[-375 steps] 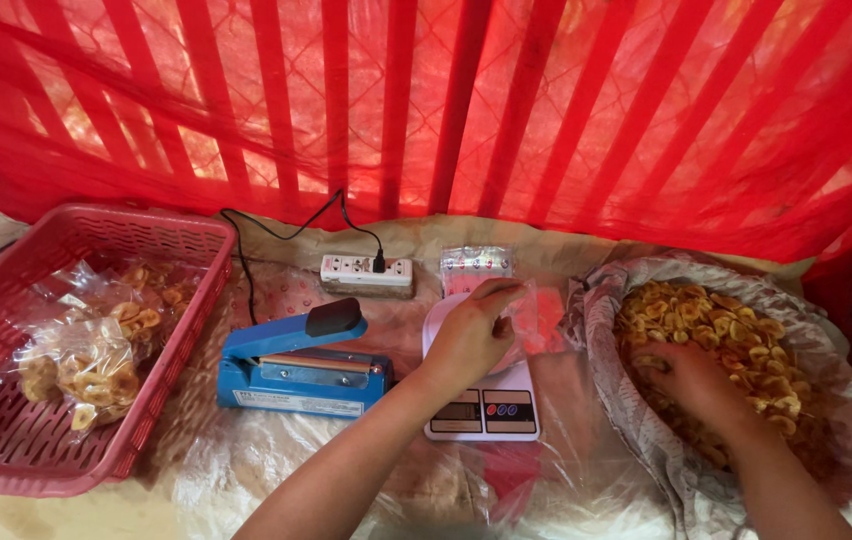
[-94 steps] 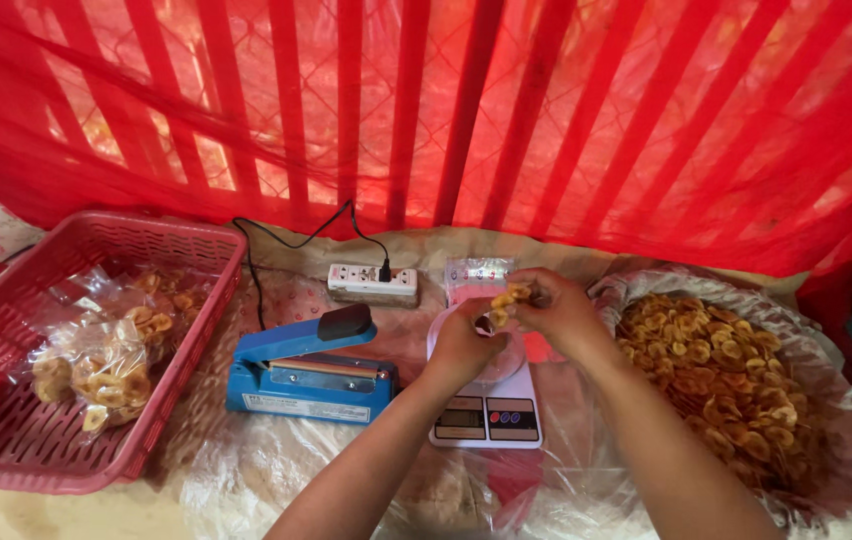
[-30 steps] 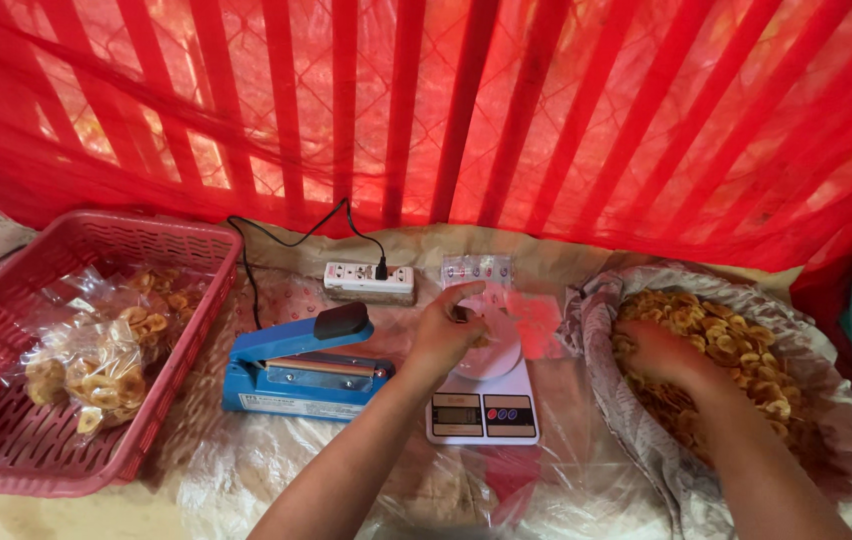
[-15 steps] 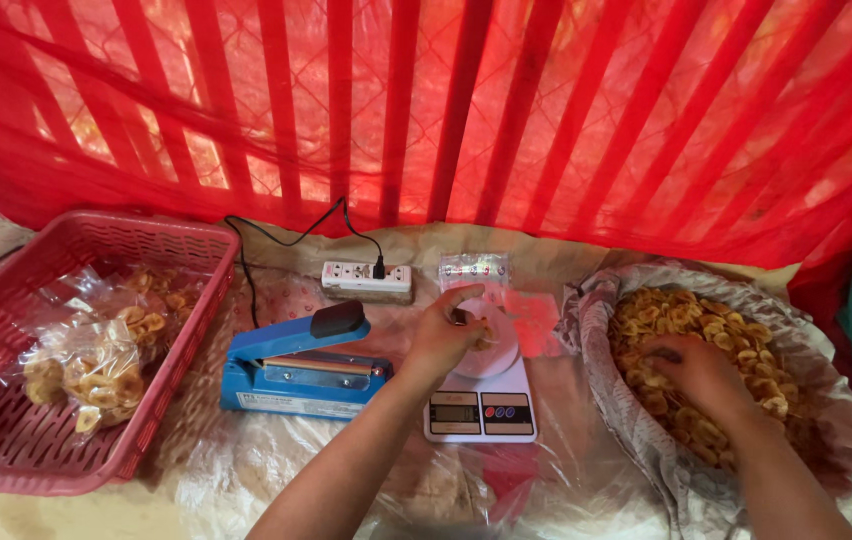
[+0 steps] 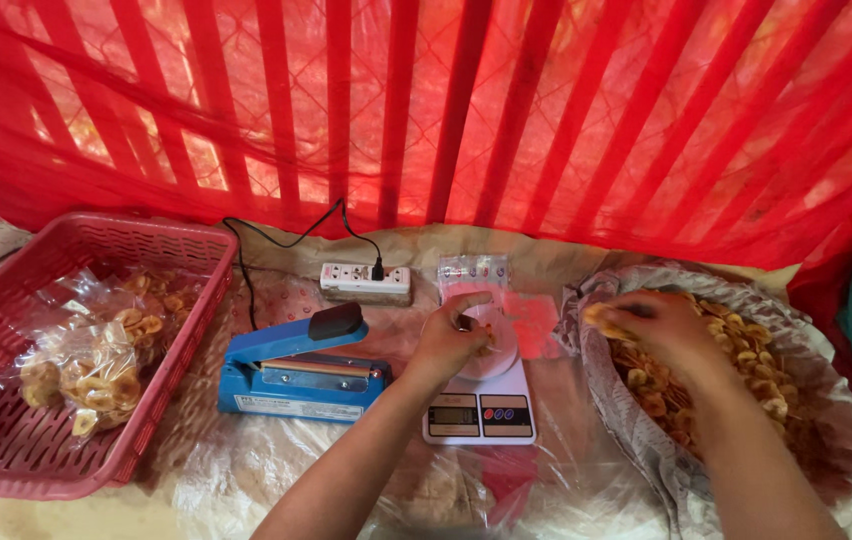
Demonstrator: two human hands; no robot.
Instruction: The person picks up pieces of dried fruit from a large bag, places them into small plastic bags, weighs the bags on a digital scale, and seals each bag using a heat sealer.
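Left hand (image 5: 454, 338) pinching clear bag (image 5: 494, 330) on scale (image 5: 479, 408); right hand (image 5: 658, 322) apart, gripping chips (image 5: 608, 320)

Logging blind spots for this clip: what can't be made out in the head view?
- Scale platform and what sits on it: covered by the left hand and clear bag.
- Scale display reading: too small.
- What the right hand grips among the chips: fingers curl over it.
- Red basket: left side cut by the frame edge.
- Sealer label: too small.
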